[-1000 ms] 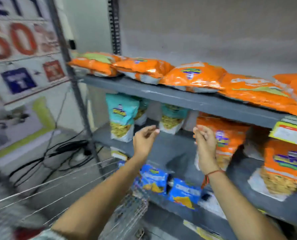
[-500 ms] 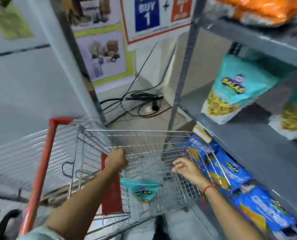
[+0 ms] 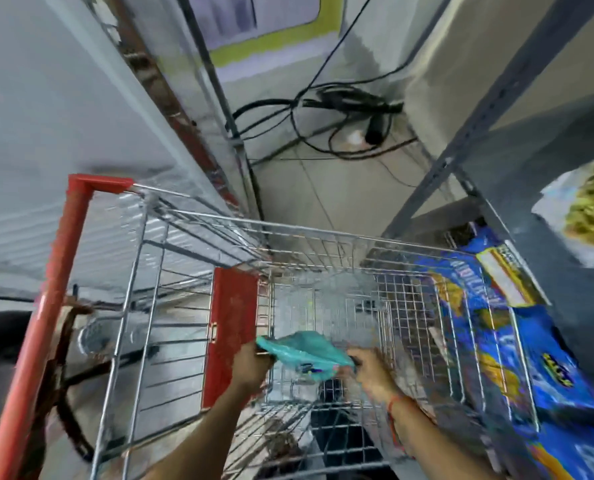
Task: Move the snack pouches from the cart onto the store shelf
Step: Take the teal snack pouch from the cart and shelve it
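Observation:
A teal snack pouch (image 3: 304, 353) lies low inside the wire shopping cart (image 3: 323, 233). My left hand (image 3: 252, 367) grips its left end and my right hand (image 3: 370, 370) grips its right end, both arms reaching down into the basket. The cart has a red handle bar (image 3: 51, 296) on the left and a red flap (image 3: 229, 337) behind the basket. The grey store shelf (image 3: 565, 282) stands to the right, with blue snack pouches (image 3: 517, 344) on its bottom level and a pouch of yellow snacks (image 3: 593, 209) on the level above.
A grey shelf upright (image 3: 461, 143) runs diagonally beside the cart. Black cables (image 3: 340, 119) lie tangled on the tiled floor ahead. A pale wall and a metal post (image 3: 219, 98) close in the left side.
My view has swung from the shelf down to the cart. Both hands left the shelf, dropped into the basket and closed on the teal pouch.

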{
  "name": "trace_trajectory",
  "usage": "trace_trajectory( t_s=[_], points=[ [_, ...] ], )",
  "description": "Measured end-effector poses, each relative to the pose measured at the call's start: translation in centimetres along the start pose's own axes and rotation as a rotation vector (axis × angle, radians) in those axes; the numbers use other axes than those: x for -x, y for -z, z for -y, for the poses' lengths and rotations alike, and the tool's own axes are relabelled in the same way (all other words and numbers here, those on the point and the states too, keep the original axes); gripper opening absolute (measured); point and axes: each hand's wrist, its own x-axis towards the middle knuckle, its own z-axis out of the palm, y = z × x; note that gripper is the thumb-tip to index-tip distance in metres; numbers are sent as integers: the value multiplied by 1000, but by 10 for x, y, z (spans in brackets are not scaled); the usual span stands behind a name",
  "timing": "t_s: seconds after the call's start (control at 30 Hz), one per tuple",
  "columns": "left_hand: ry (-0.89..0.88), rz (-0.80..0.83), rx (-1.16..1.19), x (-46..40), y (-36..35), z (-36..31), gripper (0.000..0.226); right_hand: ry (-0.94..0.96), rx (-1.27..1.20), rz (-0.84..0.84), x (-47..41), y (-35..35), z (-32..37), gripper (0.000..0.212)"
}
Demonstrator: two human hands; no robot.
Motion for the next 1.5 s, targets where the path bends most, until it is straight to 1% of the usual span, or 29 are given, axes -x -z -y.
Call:
trace_trajectory(
  t_s=[0.07,0.17,0.23,0.37,0.43,0.5,0.57,0.63,0.7,0.73,0.8,0.83,0.87,0.9,0.93,0.97,1.0,1.03,1.07,1.17,1.27,1.37,1.5],
  points=[
    [-19,-32,-10,-1,-2,-6,17,-37,-62,-54,-1,2,-2,10],
    [-33,-35,22,-2,-3,-15,13,-65,-146,-142,7,7,3,14],
    [-91,-28,7,-2,-3,-23,13,-60,-193,-184,15,12,7,10],
    [-249,11,52,7,5,-50,18,-38,-249,-316,38,28,19,11],
    [-345,59,134,18,13,-70,16,-7,-295,-402,57,37,30,15],
    [-474,100,211,30,20,-91,12,29,-362,-517,81,44,44,14],
    [-589,147,245,44,28,-114,16,75,-405,-648,110,53,61,18],
    [-707,212,289,62,37,-141,27,152,-440,-730,140,63,78,14],
    [-827,260,338,86,46,-171,24,240,-456,-820,173,75,96,13],
    [-883,271,348,102,51,-187,20,272,-454,-876,191,82,106,15],
    [-991,312,359,137,62,-217,14,318,-453,-1001,228,95,125,26],
    [-1049,346,379,157,67,-232,12,344,-459,-1066,247,102,133,24],
    [-1114,368,394,177,72,-247,19,368,-455,-1134,268,108,140,17],
    [-1185,379,400,196,77,-260,25,408,-464,-1206,288,114,149,18],
    [-1242,394,400,217,82,-273,27,456,-458,-1274,308,119,156,28],
    [-1287,415,405,237,86,-285,27,493,-437,-1330,329,124,163,34],
    [-1318,434,416,257,90,-297,27,526,-424,-1365,350,129,170,30],
    [-1348,451,432,276,93,-309,26,547,-405,-1389,371,133,178,20],
    [-1369,472,444,294,96,-320,26,576,-394,-1406,392,136,186,15],
    [-1388,544,474,347,100,-350,28,640,-385,-1505,449,145,208,22],
    [-1380,623,490,391,102,-372,30,671,-382,-1551,490,161,222,18],
    [-1381,689,497,423,102,-385,26,687,-361,-1590,520,174,229,16],
    [-1375,723,484,446,100,-392,31,688,-387,-1621,541,182,225,25]
  ],
)
